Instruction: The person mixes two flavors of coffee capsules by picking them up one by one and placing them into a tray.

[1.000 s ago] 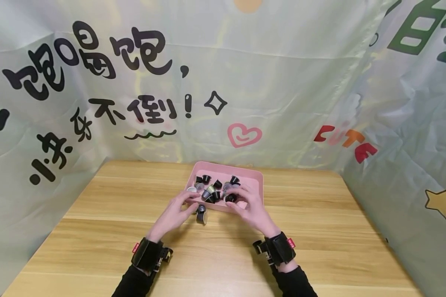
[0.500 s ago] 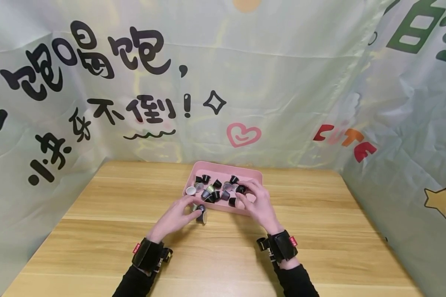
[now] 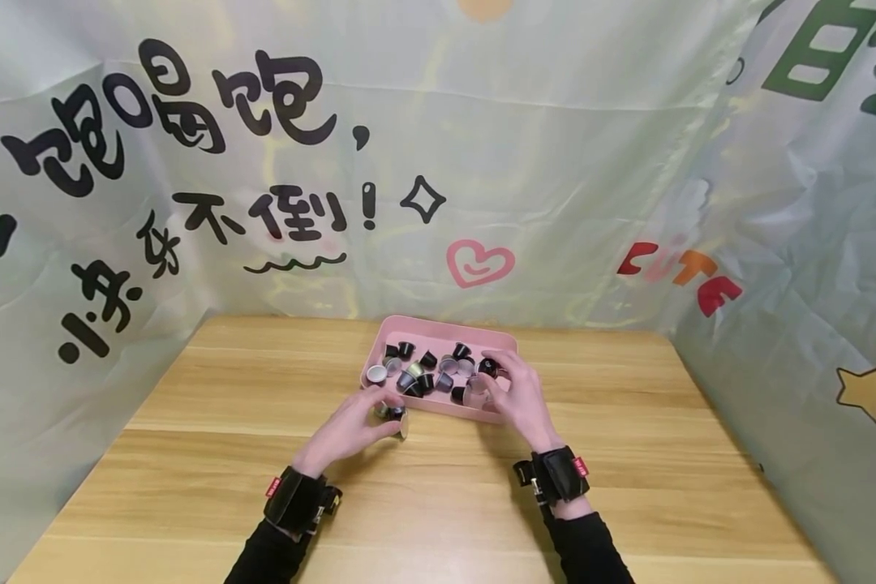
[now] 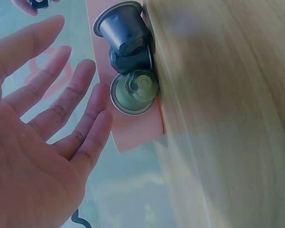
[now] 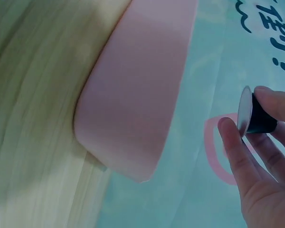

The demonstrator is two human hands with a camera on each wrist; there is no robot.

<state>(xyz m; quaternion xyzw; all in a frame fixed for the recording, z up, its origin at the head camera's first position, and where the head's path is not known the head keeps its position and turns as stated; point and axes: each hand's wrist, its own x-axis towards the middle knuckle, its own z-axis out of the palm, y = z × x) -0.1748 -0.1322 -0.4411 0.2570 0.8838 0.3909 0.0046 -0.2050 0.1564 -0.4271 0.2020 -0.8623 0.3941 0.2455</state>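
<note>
Above the right part of a pink tray [image 3: 456, 330], my right hand [image 3: 523, 399] pinches a black coffee capsule [image 5: 262, 116] between thumb and fingers, its pale lid facing sideways. My left hand [image 3: 345, 431] hovers by the tray's front left edge, fingers spread and loosely bent, holding nothing. Close to its fingertips, three capsules sit against the tray's outer front wall: a blue-grey capsule [image 4: 126, 29], a dark one [image 4: 133, 61] and a green capsule [image 4: 141, 90]. In the head view my left fingers partly cover them.
Inside the tray lie several more capsules, black, grey and purple, among them a white-lidded capsule [image 3: 376, 374] at the left. The tray stands on a wooden table [image 3: 263, 381] near its back edge. A printed cloth [image 3: 555, 178] hangs behind and at the sides.
My right hand has moved to the right with the black capsule, uncovering others in the tray. My left hand has come slightly down and right, closer to the capsules in front of the tray.
</note>
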